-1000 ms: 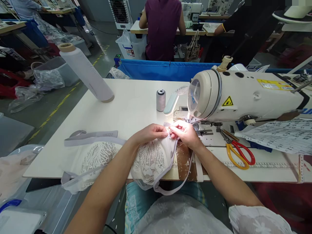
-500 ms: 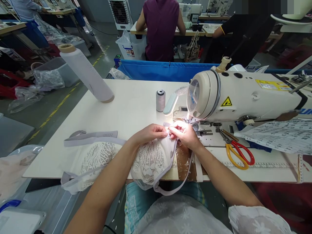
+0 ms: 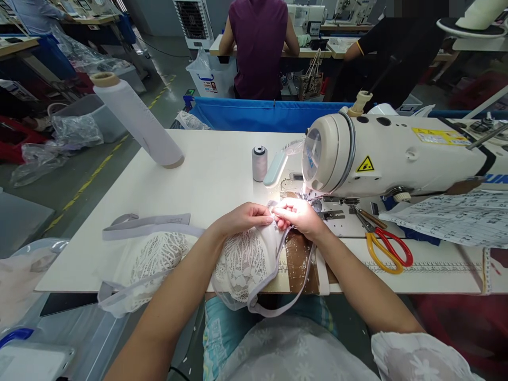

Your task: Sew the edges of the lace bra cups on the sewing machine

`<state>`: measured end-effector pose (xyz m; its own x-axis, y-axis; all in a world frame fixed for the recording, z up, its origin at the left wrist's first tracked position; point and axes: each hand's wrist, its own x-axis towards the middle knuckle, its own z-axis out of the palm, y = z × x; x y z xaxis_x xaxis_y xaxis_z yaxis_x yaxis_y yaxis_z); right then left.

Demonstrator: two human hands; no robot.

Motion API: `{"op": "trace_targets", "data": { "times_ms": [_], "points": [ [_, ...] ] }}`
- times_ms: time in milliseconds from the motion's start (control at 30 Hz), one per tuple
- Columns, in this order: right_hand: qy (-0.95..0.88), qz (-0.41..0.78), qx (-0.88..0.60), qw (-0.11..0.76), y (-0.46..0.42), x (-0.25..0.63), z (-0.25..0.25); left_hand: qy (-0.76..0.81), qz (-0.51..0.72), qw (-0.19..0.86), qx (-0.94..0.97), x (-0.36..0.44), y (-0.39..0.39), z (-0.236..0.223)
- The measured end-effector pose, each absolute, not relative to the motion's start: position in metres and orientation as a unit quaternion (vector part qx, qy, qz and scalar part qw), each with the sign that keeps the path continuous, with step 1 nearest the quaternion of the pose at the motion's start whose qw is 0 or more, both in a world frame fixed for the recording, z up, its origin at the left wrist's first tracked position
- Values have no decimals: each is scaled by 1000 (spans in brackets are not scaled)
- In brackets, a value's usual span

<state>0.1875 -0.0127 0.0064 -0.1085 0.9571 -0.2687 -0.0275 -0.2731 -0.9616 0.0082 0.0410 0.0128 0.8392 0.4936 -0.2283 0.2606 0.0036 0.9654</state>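
A white lace bra (image 3: 242,264) with pale grey edging lies across the front of the table, one cup under my hands and the other part spread to the left. My left hand (image 3: 254,216) pinches the upper edge of the near cup. Close against it, my right hand (image 3: 294,216) has its fingers closed on the same edge; the exact bit between the fingertips is hidden. Both hands are just left of the needle area of a sewing machine (image 3: 357,153), whose lamp lights the fingertips. A grey strap loops down over the table's front edge.
A small thread spool (image 3: 260,164) and a tall leaning cone (image 3: 137,121) stand on the white table (image 3: 214,159). Scissors (image 3: 387,246) with red and yellow handles lie right of my right hand, near printed paper (image 3: 456,219). A person (image 3: 260,47) sits beyond the blue cloth (image 3: 254,114).
The view has shifted very slightly. Both hands stay at the bra edge, with only a small movement of the right fingers.
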Motion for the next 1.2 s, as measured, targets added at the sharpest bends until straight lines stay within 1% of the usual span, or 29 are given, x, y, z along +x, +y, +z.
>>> {"op": "trace_targets", "data": {
  "times_ms": [233,433,900,1000,1200],
  "points": [
    [-430,616,-524,402,-13,188,9,263,93,661,697,8,41,12],
    [-447,589,-536,407,-16,187,7,283,108,645,702,9,40,12],
    [-622,400,-516,432,-21,188,-4,293,121,671,671,7,41,13],
    [-666,334,-520,417,-26,187,-1,295,126,682,658,6,41,12],
    [-792,69,-508,331,-35,186,4,310,137,700,628,3,43,11]
  ]
}}
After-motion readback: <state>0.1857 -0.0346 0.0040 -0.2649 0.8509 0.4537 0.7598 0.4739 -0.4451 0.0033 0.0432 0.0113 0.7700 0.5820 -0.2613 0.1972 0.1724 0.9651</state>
